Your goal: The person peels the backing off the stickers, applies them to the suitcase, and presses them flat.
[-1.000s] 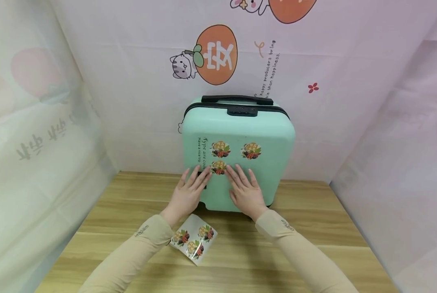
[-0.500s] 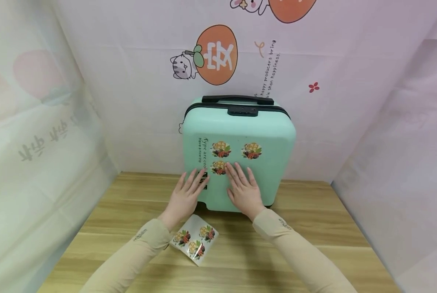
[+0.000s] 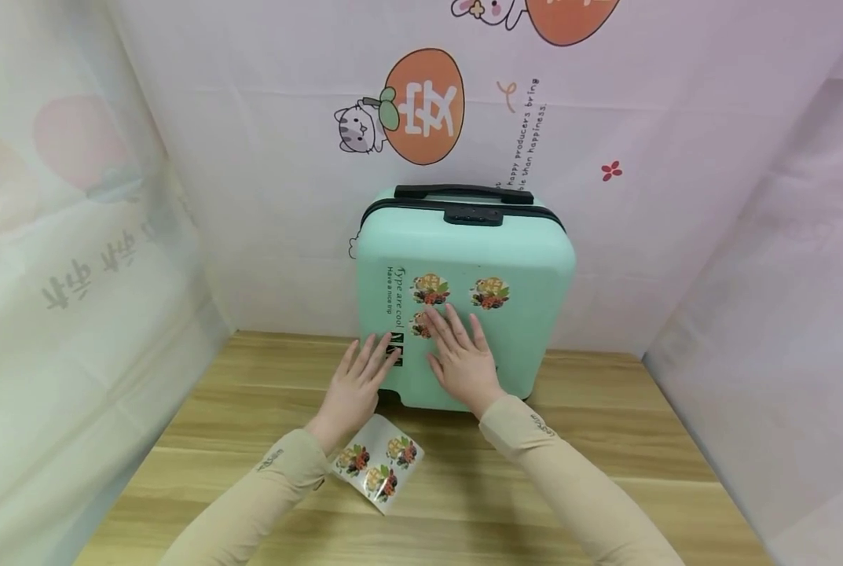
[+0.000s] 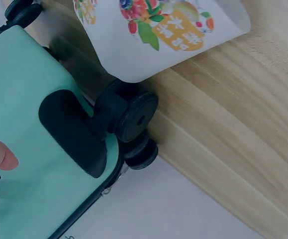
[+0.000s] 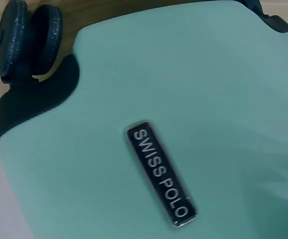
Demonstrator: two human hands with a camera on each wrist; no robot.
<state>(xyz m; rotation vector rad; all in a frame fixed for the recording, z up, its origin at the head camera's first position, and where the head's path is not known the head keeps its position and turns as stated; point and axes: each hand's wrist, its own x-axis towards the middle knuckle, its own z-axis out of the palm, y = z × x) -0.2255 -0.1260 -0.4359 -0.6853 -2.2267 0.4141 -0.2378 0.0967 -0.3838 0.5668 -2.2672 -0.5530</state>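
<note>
Fingers (image 3: 459, 327) straight and slightly apart, left hand (image 3: 355, 384) and right hand (image 3: 465, 366) slant upward over the suitcase (image 3: 463, 253).

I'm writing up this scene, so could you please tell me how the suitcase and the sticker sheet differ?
The suitcase stands upright, while the sticker sheet lies on the table. The suitcase is mint green; the sticker sheet is white. The suitcase is much larger than the sticker sheet. Both carry fruit-patterned stickers.
</note>
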